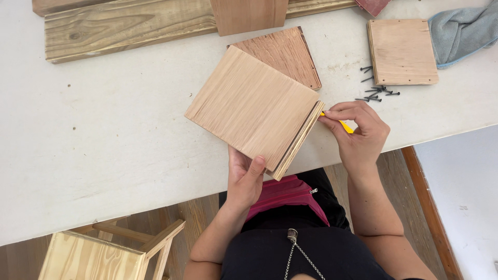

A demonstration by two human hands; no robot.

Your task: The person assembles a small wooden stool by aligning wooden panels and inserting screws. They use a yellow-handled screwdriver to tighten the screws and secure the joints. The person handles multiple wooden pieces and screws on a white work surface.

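item: pale square plywood panel (254, 107), stacked on a second panel, near table centre, overhanging the white table's (104, 145) near edge at 5 o'clock; long axis runs 11 to 5. my left hand (244, 179) pinches its lower corner, thumb on top. my right hand (358, 129), at 3 o'clock, is closed on a yellow tool (345, 126) against the side edge. open room at 9 o'clock; black screws (376, 92) at 2.
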